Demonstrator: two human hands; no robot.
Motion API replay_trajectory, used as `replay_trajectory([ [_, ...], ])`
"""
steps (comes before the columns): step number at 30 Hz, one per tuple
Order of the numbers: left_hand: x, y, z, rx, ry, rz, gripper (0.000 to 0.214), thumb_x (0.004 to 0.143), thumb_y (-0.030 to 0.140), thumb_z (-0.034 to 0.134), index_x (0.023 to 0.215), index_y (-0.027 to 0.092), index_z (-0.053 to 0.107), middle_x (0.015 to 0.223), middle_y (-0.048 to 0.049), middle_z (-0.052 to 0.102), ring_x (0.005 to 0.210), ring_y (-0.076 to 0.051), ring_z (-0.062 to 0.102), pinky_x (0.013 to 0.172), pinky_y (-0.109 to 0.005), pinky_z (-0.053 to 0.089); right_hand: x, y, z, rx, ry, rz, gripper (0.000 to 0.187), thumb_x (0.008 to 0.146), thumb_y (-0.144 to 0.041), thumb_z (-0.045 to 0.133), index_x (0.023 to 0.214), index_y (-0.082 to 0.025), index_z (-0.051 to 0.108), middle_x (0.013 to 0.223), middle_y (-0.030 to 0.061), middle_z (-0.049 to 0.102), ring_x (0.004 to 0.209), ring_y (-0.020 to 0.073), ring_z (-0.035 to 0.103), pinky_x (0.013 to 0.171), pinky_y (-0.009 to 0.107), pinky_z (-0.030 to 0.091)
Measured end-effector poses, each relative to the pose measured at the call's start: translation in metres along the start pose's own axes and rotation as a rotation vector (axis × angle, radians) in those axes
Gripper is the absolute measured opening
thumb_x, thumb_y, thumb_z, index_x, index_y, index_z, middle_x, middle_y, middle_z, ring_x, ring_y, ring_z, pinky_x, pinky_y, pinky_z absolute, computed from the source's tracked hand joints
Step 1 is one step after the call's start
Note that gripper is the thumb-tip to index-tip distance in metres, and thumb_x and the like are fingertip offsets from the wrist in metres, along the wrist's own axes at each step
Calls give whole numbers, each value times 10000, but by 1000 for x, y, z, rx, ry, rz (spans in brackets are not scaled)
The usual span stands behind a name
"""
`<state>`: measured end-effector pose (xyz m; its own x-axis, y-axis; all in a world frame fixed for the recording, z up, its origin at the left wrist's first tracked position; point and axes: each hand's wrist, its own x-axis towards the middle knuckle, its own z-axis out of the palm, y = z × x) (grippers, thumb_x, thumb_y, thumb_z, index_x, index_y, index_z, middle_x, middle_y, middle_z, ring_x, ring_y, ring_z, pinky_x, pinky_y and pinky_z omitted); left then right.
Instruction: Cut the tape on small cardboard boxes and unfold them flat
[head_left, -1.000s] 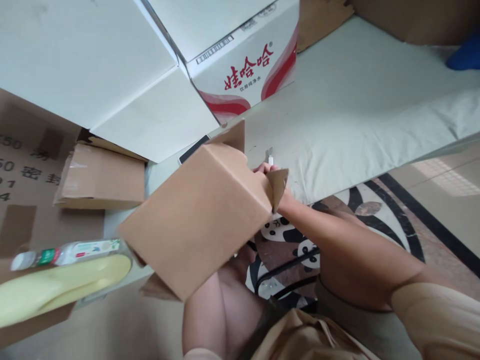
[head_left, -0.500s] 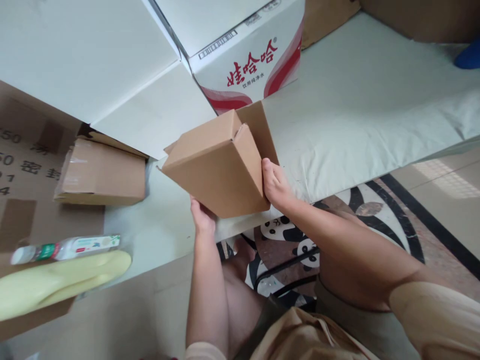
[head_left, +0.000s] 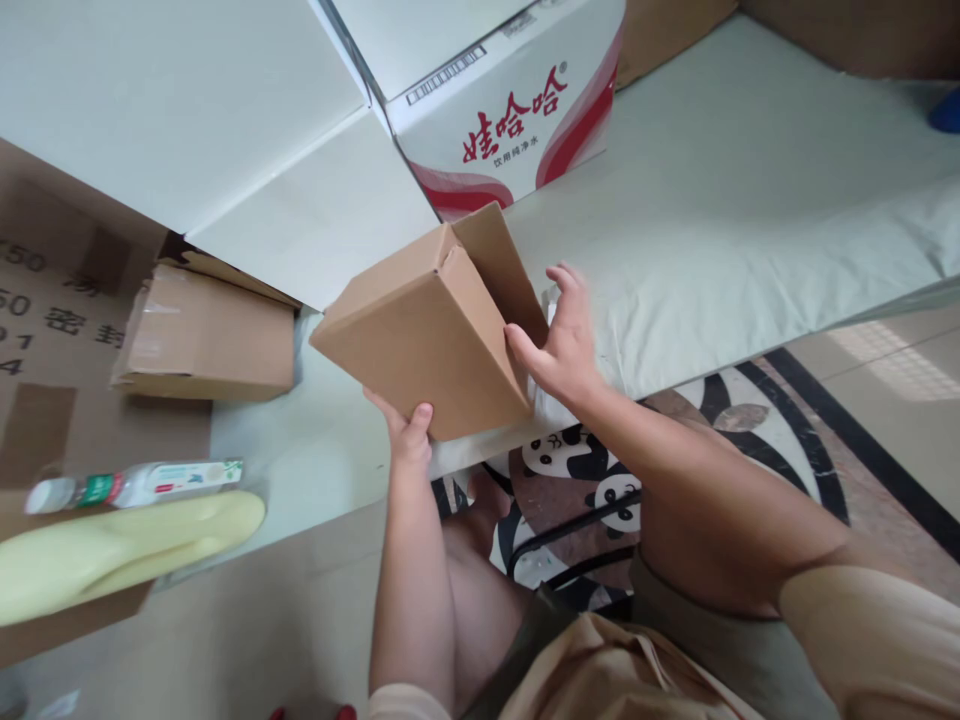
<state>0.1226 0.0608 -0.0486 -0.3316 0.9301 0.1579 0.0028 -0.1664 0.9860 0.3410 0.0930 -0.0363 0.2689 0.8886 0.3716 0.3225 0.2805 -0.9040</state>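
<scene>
A small brown cardboard box [head_left: 412,335] is held tilted over the front edge of the covered table [head_left: 690,230]. One flap [head_left: 501,265] stands out on its right side. My left hand [head_left: 407,425] grips the box's lower left edge, the thumb lying on the near face and the other fingers partly hidden behind it. At the right side is my right hand [head_left: 559,340], its fingers spread and its thumb at the box edge by the flap. Something whitish [head_left: 551,395] shows behind that hand, too hidden to name.
Behind stands a white carton [head_left: 517,130] with red lettering, beside large white boxes [head_left: 300,190]. To the left are another brown box [head_left: 217,335], a plastic bottle [head_left: 142,487] and a pale yellow object [head_left: 135,550]. A panda-patterned surface [head_left: 555,455] shows below the table.
My right hand has opened from its hold on the right side, fingers now spread. My left thumb has come onto the near face. The box has turned slightly and shifted left.
</scene>
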Motion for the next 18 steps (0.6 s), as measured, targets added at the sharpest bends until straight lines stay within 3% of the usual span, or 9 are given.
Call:
replay_trajectory([
  [3, 3, 1, 2, -68, 38, -88, 890, 537, 660, 857, 1299, 290, 583, 1436, -98, 579, 1418, -302, 479, 1206, -443, 368, -1, 1, -5, 146, -343, 1, 596, 951, -510, 477, 1473, -223, 448, 1524, 141, 511, 1421, 321, 483, 1182, 594, 390],
  [6, 8, 7, 1, -216, 31, -285, 729, 686, 746, 700, 1204, 236, 657, 1360, -114, 652, 1360, -340, 542, 1132, -497, 460, -9, -6, -7, 254, -552, -160, 608, 965, -528, 477, 1510, -261, 452, 1622, 92, 405, 1514, 276, 378, 1209, 527, 393],
  [11, 12, 19, 6, -320, -53, -481, 566, 765, 625, 695, 1151, 211, 693, 1269, -90, 716, 1330, -327, 581, 1084, -485, 525, -17, -17, -10, 311, -583, -305, 623, 970, -511, 503, 1543, -281, 417, 1642, 84, 367, 1532, 243, 346, 1258, 494, 331],
  [18, 17, 8, 17, -220, 40, -436, 479, 819, 504, 701, 1182, 191, 683, 1301, -95, 705, 1280, -299, 627, 1090, -449, 520, -14, -11, -11, 273, -528, -344, 578, 976, -442, 525, 1511, -229, 465, 1604, 133, 424, 1508, 262, 392, 1238, 495, 360],
])
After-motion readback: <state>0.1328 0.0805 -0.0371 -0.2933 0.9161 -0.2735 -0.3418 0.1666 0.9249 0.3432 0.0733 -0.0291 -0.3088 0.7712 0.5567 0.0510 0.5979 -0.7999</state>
